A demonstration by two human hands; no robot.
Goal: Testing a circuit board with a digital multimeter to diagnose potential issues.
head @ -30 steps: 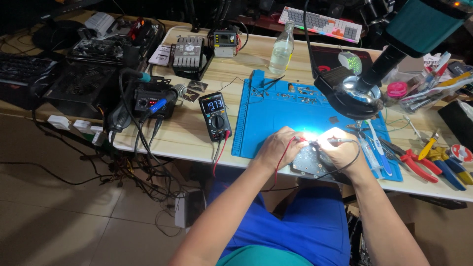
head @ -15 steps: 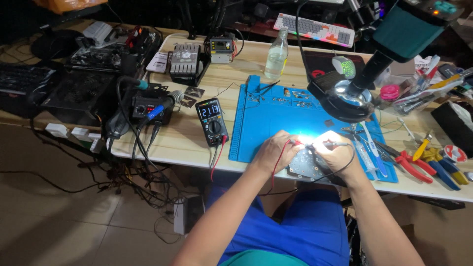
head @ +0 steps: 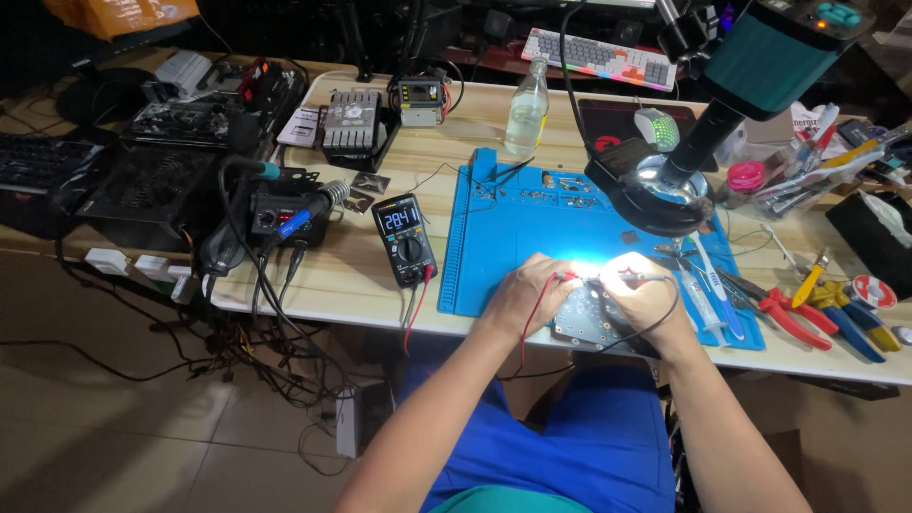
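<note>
Hands over a circuit board [head: 591, 318] at the near edge of the blue work mat [head: 494, 237], under a bright lamp glare. Left hand [head: 525, 293] pinches the red probe [head: 562, 276], its red lead running back toward the multimeter [head: 405, 239]. Right hand [head: 646, 296] pinches the black probe [head: 635, 276], its black lead looping round under the wrist. Both tips meet the board inside the glare, so exact contact points can't be told.

Risks, as I judge them:
- Probe tips sit very close together; a slip could bridge neighbouring pads and short them.
- Board overhangs the desk edge slightly and nothing clamps it; pressure from either hand could tip or slide it.
- Red lead drapes across the left wrist; a snag would yank the tip off.
- Microscope [head: 750, 85] arm hangs just beyond the hands; raising a hand fast could knock it.

Count: one board, two probes, one multimeter showing a reading, one mat, one clear bottle [head: 525, 109], one soldering station [head: 285, 211], several pliers and cutters [head: 817, 309] at the right, too overlapped to count exactly.
</note>
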